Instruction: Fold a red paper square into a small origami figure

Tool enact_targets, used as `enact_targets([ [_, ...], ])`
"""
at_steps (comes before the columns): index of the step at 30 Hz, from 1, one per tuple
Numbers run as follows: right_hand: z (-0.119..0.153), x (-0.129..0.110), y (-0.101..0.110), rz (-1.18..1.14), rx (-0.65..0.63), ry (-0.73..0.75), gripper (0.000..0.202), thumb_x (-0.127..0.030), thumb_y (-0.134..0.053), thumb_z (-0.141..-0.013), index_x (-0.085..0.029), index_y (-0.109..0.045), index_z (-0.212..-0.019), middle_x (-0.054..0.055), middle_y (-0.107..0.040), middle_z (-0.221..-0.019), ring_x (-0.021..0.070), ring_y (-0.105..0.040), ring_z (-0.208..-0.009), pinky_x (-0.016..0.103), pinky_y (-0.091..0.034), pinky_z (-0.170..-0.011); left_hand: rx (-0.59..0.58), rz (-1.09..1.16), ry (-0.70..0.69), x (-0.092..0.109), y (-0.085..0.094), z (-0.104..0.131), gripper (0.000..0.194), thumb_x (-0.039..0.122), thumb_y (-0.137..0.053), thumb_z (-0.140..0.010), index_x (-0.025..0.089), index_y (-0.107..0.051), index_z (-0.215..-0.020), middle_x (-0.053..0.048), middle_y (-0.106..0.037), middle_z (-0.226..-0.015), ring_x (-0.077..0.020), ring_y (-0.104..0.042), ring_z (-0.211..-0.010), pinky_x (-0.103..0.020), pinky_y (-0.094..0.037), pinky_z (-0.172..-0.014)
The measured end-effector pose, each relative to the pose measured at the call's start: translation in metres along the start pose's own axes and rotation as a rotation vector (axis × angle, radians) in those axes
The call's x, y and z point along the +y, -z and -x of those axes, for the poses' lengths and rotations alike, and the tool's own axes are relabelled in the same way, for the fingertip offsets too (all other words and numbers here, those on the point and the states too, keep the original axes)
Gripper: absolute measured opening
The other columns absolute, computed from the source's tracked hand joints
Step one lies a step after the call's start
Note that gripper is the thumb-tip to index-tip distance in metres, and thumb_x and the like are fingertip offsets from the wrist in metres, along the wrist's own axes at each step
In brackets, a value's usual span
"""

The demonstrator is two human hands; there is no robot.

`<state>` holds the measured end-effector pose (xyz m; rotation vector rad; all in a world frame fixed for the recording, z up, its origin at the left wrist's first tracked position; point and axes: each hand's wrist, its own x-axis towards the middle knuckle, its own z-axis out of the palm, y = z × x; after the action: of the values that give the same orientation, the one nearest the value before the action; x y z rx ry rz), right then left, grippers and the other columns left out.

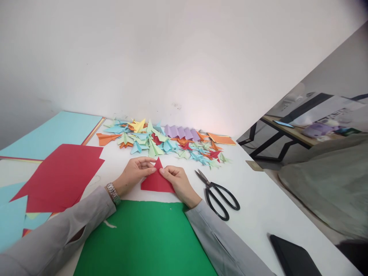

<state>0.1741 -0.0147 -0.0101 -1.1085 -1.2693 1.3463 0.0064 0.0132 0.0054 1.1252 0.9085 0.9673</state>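
A small red paper [157, 181], folded to a point at the top, is held between my two hands just beyond a green sheet [143, 237]. My left hand [135, 174] pinches its left slope near the tip, with a metal watch on the wrist. On the right slope, my right hand [179, 182] presses with its thumb, the other fingers curled behind. Black-handled scissors [221, 195] lie to the right of my right hand, their blades slightly apart.
Many folded paper pieces [152, 142] in several colours lie along the wall. Large red sheets [63, 180] and light blue sheets [54, 134] cover the left side. A black device [293, 255] rests near the right edge, with orange paper [221, 138] at the back.
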Motion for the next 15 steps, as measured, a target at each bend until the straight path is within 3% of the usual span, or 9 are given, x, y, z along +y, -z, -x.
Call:
enact_targets([
  [5,-0.0019,0.0017,-0.0001,-0.125,0.088,0.021,0.029,-0.039,-0.081,-0.058,-0.018,-0.061,-0.063,-0.003,-0.059,-0.057,0.0100,-0.049,-0.053,0.024,-0.038,-0.053,0.071,0.088,-0.008,0.0006,0.0003,-0.0015,0.044,0.028,-0.082,-0.055,0.013,-0.066,-0.093,0.000,-0.067,-0.071,-0.0110,-0.060,-0.062,-0.023,-0.048,-0.059],
  [10,-0.0067,0.0048,0.0028,-0.327,0.257,0.047,0.025,-0.035,-0.082,-0.058,-0.018,-0.065,-0.063,-0.002,-0.063,-0.060,0.0112,-0.054,-0.056,0.025,-0.044,-0.058,-0.007,-0.048,-0.001,0.0031,-0.0027,0.0023,0.039,0.022,-0.081,-0.056,0.012,-0.068,-0.091,-0.001,-0.068,-0.065,-0.0107,-0.060,-0.058,-0.023,-0.049,-0.058],
  [15,-0.0054,0.0026,0.0021,-0.336,0.168,0.055,0.025,-0.038,-0.080,-0.063,-0.018,-0.070,-0.074,0.001,-0.069,-0.071,0.0139,-0.059,-0.062,0.027,-0.047,-0.062,-0.021,-0.083,-0.009,-0.0002,0.0005,0.0006,0.029,0.026,-0.079,-0.060,0.011,-0.069,-0.082,-0.002,-0.069,-0.062,-0.0104,-0.058,-0.052,-0.023,-0.048,-0.055],
])
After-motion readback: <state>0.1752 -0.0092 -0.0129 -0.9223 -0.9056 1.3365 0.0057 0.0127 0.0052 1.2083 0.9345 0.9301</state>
